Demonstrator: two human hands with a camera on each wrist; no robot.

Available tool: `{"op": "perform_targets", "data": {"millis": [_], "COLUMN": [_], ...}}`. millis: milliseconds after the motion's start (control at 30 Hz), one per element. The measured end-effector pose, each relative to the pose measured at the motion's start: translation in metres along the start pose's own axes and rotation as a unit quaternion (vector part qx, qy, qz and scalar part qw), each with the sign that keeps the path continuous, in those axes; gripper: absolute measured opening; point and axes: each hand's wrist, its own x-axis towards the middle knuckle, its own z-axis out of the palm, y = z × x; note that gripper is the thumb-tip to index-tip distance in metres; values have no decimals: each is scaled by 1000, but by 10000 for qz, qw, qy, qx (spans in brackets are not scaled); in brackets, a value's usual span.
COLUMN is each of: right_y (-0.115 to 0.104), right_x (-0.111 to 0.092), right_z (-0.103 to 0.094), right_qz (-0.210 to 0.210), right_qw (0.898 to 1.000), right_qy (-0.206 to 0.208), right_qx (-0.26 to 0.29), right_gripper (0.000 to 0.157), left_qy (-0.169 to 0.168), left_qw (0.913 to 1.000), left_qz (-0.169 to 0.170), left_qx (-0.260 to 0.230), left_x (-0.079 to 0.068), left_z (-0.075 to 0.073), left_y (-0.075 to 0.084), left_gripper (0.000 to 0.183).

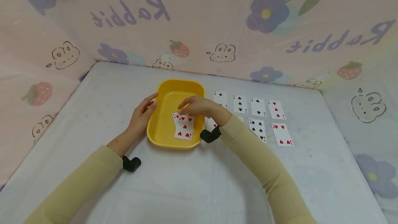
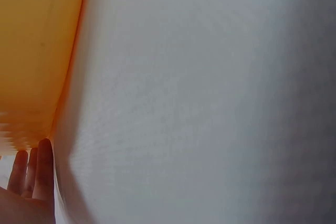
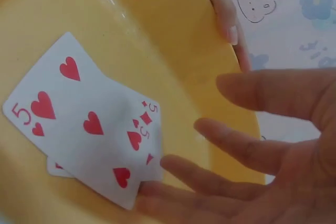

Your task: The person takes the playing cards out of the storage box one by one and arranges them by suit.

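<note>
My left hand (image 1: 141, 115) grips the left wall of a yellow plastic tray (image 1: 151, 127), thumb at the rim and fingers along the outside. In the left wrist view, its fingers (image 2: 44, 174) lie against the outer wall (image 2: 37, 45). Inside the tray, a five of hearts (image 3: 92, 121) overlaps a five of diamonds (image 3: 152, 111), both face up on the floor. My right hand (image 1: 199, 106) reaches over the right rim, close above these cards. Its fingers (image 3: 231, 140) are extended and spread in the right wrist view, with nothing held between them.
Face-up cards lie in two rows right of the tray, among them a three of clubs (image 1: 240, 104), a two of clubs (image 1: 258, 107), a six of spades (image 1: 256, 127) and a four of hearts (image 1: 282, 134). My right forearm partly covers the nearer row. Patterned curtains (image 1: 192, 27) border the white table (image 1: 186, 182).
</note>
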Motion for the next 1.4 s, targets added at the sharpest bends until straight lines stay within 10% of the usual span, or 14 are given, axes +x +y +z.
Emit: {"op": "perform_targets", "data": {"millis": [933, 1400], "right_y": [3, 9], "right_x": [6, 7], "right_z": [16, 20], "right_qz": [-158, -464], "right_qw": [9929, 9985], "right_qy": [-730, -295], "right_qx": [-925, 7], "right_gripper": [34, 24], "left_qy": [103, 105], "left_qw": [9998, 9996], "left_qz": [-191, -264], "left_qx": [-28, 26], "left_x": [0, -1], "left_z": [4, 2], "left_y": [2, 2], "left_gripper": [47, 46]}}
